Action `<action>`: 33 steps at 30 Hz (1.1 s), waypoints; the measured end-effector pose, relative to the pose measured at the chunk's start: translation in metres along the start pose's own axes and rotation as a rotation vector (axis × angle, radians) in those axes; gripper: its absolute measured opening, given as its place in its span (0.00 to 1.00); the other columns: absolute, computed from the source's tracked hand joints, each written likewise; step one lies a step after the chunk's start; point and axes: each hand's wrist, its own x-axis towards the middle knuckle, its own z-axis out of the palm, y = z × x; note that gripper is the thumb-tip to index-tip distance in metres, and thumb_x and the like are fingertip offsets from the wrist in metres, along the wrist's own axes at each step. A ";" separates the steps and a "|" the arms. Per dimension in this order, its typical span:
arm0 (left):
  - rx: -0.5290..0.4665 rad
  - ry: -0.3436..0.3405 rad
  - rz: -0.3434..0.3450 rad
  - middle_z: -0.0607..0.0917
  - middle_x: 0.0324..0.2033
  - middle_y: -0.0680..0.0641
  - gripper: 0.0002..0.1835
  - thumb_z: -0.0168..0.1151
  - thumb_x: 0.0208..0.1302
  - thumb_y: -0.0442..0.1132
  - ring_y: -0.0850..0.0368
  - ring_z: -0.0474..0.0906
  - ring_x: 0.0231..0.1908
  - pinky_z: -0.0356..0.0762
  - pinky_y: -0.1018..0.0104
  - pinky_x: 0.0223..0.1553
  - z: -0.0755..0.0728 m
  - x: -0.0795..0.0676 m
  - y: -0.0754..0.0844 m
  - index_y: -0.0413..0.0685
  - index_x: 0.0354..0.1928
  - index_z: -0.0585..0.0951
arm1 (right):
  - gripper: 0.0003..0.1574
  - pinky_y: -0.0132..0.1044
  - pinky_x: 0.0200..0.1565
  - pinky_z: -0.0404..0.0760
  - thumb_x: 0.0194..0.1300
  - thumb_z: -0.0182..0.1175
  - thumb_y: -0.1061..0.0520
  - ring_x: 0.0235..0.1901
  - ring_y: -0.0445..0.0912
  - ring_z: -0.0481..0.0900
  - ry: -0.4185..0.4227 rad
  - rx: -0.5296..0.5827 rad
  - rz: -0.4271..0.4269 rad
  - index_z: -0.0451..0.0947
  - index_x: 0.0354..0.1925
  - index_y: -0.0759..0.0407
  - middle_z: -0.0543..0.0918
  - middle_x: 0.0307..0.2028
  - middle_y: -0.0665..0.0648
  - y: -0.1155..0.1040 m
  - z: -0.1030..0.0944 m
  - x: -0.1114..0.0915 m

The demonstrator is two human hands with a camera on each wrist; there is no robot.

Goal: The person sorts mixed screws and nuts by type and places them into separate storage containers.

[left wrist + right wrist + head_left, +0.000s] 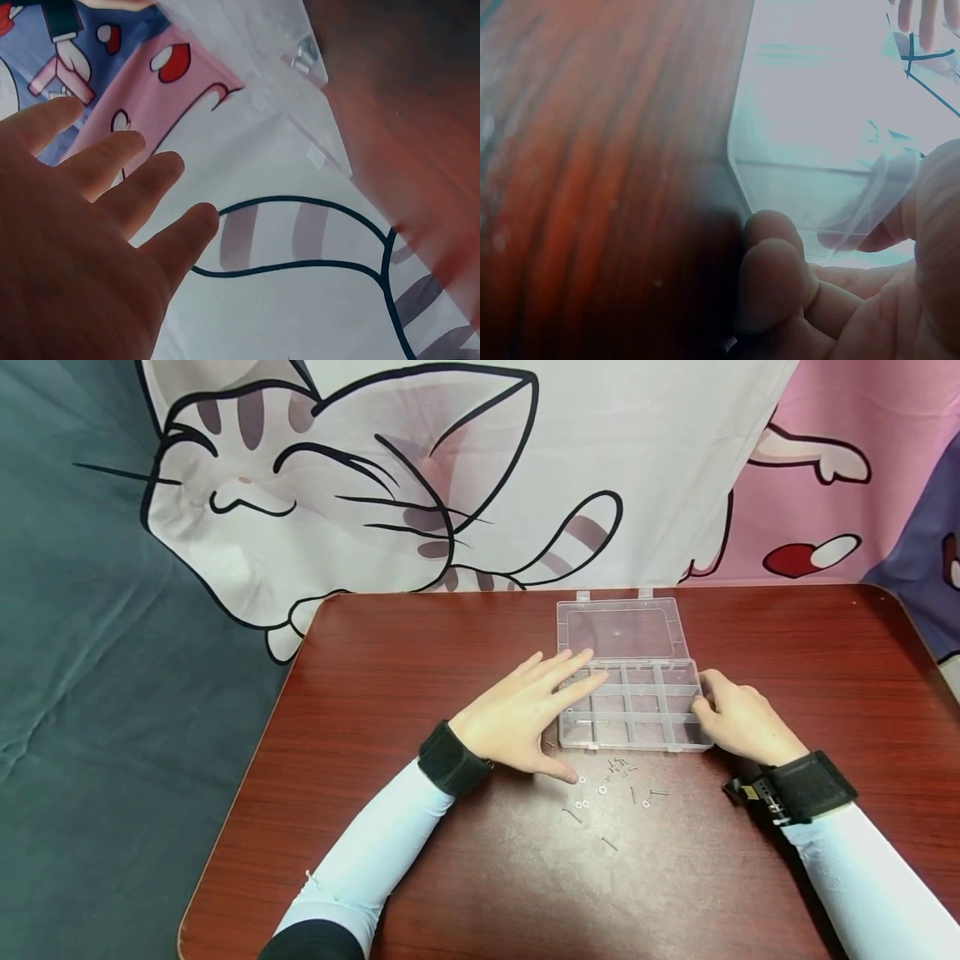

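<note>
A clear plastic compartment box [630, 747] lies on the table, its hinged lid [622, 628] laid back flat. My left hand [517, 717] is spread over the box's left side, fingertips overlapping the compartments. In the left wrist view those fingers [169, 180] are straight and apart. At the box's right side, my right hand [746, 720] grips the wall between thumb and curled fingers; the right wrist view shows the box's corner [802, 195] between them. Small screws [572, 816] and pale washers [602, 790] are scattered in front of the box. A few tiny pieces show in the left compartments.
The brown wooden table [450, 893] has its back edge against a printed cat curtain [315, 552]. A teal cloth [112, 735] hangs past the table's left edge. Black straps with cameras [806, 789] sit on the wrists.
</note>
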 end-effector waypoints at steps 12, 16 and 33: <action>0.013 0.027 0.205 0.81 0.54 0.52 0.34 0.72 0.60 0.58 0.57 0.78 0.53 0.75 0.63 0.57 0.010 -0.013 0.026 0.53 0.66 0.78 | 0.23 0.45 0.34 0.74 0.71 0.49 0.58 0.31 0.53 0.79 0.002 -0.001 -0.004 0.69 0.60 0.67 0.84 0.36 0.65 0.001 0.000 0.000; 0.026 0.032 0.254 0.80 0.42 0.54 0.23 0.71 0.63 0.52 0.59 0.77 0.43 0.77 0.66 0.51 0.015 -0.013 0.034 0.54 0.57 0.82 | 0.23 0.45 0.34 0.74 0.71 0.49 0.58 0.32 0.53 0.79 -0.002 0.000 -0.003 0.69 0.60 0.68 0.84 0.36 0.65 0.000 0.000 0.000; 0.142 -0.016 0.337 0.78 0.34 0.57 0.09 0.54 0.76 0.42 0.63 0.75 0.37 0.77 0.68 0.44 0.049 0.006 0.064 0.58 0.38 0.83 | 0.24 0.46 0.35 0.75 0.72 0.49 0.57 0.32 0.53 0.80 -0.006 -0.003 -0.004 0.69 0.61 0.68 0.85 0.36 0.66 0.002 0.000 0.000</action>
